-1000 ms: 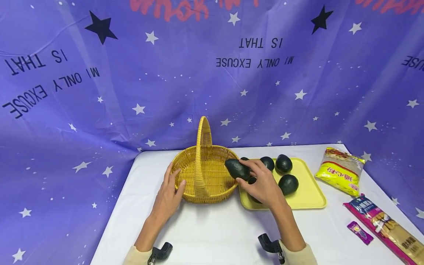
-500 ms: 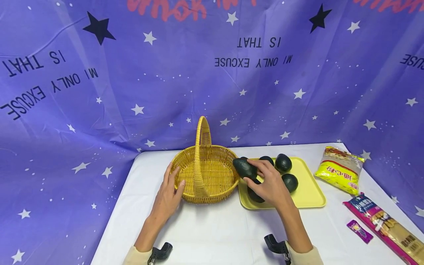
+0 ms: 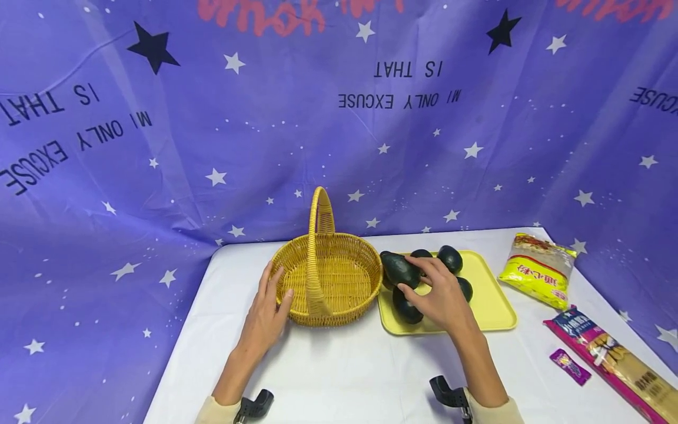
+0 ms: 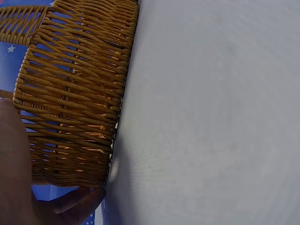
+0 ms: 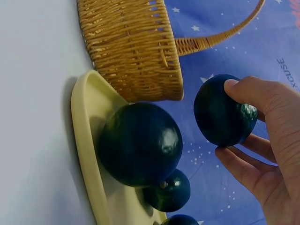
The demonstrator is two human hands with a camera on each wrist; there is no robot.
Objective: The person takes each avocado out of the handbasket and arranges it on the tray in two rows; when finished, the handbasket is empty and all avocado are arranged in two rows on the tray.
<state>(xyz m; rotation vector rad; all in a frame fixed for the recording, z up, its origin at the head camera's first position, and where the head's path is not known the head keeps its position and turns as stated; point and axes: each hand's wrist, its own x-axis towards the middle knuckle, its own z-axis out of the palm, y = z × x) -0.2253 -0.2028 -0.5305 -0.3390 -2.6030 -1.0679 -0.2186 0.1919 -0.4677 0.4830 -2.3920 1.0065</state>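
My right hand (image 3: pixel 442 294) pinches a dark green avocado (image 3: pixel 399 270) between thumb and fingertips, raised over the left part of the yellow tray (image 3: pixel 495 309). In the right wrist view this avocado (image 5: pixel 218 112) is apart from the tray and the basket wall. Several more avocados lie on the tray, among them a front one (image 3: pixel 406 307) and a back one (image 3: pixel 450 259); some are partly covered by my hand and the held fruit. My left hand (image 3: pixel 265 315) holds the left end of the wicker basket (image 3: pixel 336 321), thumb near the rim and fingers round the end wall.
Against the basket's right side stands the tray. A yellow food packet (image 3: pixel 537 271), a long pink-edged packet (image 3: pixel 609 359) and a small purple sachet (image 3: pixel 570 366) lie at the right. The basket's tall handle (image 3: pixel 313 253) arches above it. A purple curtain (image 3: pixel 339 147) hangs behind the table.
My right hand has moved right with the avocado, from beside the basket's rim to over the tray. The left hand stays at the basket. The head view has shifted slightly.
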